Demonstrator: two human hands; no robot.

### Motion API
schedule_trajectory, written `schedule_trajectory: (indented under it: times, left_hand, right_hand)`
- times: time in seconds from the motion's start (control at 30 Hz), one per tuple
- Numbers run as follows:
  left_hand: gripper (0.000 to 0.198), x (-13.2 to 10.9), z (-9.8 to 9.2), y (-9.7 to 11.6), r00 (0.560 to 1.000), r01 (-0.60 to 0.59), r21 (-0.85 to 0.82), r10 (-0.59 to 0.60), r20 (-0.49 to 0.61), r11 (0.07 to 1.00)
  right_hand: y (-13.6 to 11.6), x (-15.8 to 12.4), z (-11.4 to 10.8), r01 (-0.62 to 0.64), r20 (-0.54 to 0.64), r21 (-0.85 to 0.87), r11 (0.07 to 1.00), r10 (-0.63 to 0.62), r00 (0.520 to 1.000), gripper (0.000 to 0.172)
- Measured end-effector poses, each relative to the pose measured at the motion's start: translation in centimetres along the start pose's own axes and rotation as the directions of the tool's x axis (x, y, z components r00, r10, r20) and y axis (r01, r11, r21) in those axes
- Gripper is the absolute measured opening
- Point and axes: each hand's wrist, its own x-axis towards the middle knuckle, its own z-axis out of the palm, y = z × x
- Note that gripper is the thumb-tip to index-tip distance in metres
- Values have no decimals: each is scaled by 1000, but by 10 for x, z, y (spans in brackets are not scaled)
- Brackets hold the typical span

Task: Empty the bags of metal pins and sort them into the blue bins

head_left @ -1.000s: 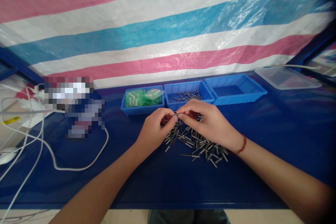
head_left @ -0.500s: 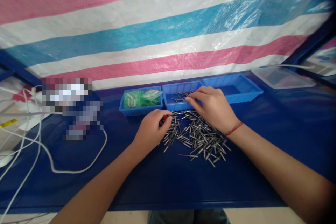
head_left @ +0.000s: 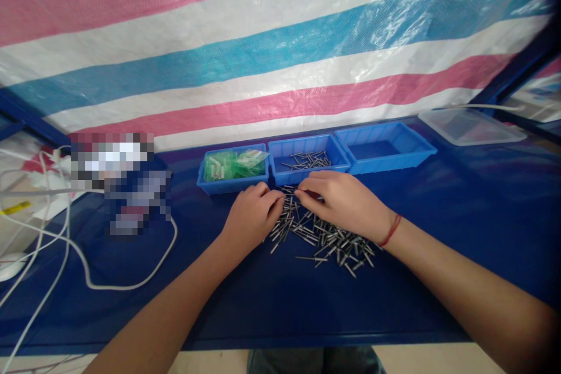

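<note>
A loose pile of silver blind rivets (head_left: 346, 245) lies on the blue tabletop between my hands. My left hand (head_left: 252, 213) is at the pile's left edge, its thumb and fingers pinched together; whatever is between them is too small to make out. Over the back of the pile, my right hand (head_left: 339, 196) has its thumb and forefinger closed to a pinch, close to the left fingertips. Its palm covers part of the pile, and its fingertips' contents cannot be made out. Just behind the hands, the middle blue bin (head_left: 284, 175) holds several more rivets (head_left: 311, 160).
A left blue bin (head_left: 210, 189) holds green packets (head_left: 236, 165). At the right stands another blue bin (head_left: 390, 159), with a clear plastic lid (head_left: 473, 128) beyond it. White cables (head_left: 109, 287) loop over the left side. A striped sheet (head_left: 263, 58) hangs behind.
My right hand has moved from over the middle bin down and left to the pile, uncovering the rivets in the bin. My left hand has shifted slightly, staying at the pile's left edge.
</note>
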Motion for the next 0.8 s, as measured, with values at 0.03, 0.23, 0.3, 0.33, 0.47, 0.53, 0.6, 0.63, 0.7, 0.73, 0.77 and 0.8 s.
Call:
schedule_trajectory:
  times: [0.03,0.23,0.3,0.33,0.47,0.53,0.6,0.63,0.7,0.73,0.77,0.8]
  left_hand:
    - [27,0,0,0,1000,-6,-7,5,-5,1000]
    - [25,3,-1,-1,1000,-25,-32,24,-12,999]
    - [23,3,-1,-1,1000,-22,-45,22,1,999]
    - [23,3,-1,-1,1000,-18,-51,18,5,999]
    - [22,3,-2,1,1000,11,-73,-10,21,997]
    - [22,3,-2,2,999,34,-75,-32,27,997]
    - [21,2,-2,4,998,58,-64,-57,24,996]
    - [20,2,-1,5,998,68,-56,-67,22,996]
    - [19,1,-1,6,996,84,-43,-83,22,996]
    - [19,1,-1,7,996,89,-39,-88,22,995]
    - [19,1,-1,7,996,92,-33,-91,24,995]
    - [19,1,-2,8,995,93,-26,-93,25,995]
  right_hand:
    - [0,0,3,17,30,-26,1000,-16,999,26]
    - [-1,5,16,79,100,-122,989,-67,993,25]
    - [-2,6,17,74,113,-129,989,-60,992,25]
    - [-2,6,17,67,118,-127,990,-52,992,24]
    - [0,7,17,31,123,-77,997,-21,992,20]
    - [1,7,17,22,115,-40,999,-18,993,19]
    - [2,7,18,20,110,-12,1000,-19,994,17]
    - [2,7,18,18,109,-1,1000,-17,994,17]
    - [2,7,18,13,105,10,1000,-14,994,17]
    - [2,7,18,12,102,9,1000,-13,995,16]
    - [2,6,18,12,101,0,1000,-12,995,16]
    - [2,6,18,14,101,-15,1000,-12,995,16]
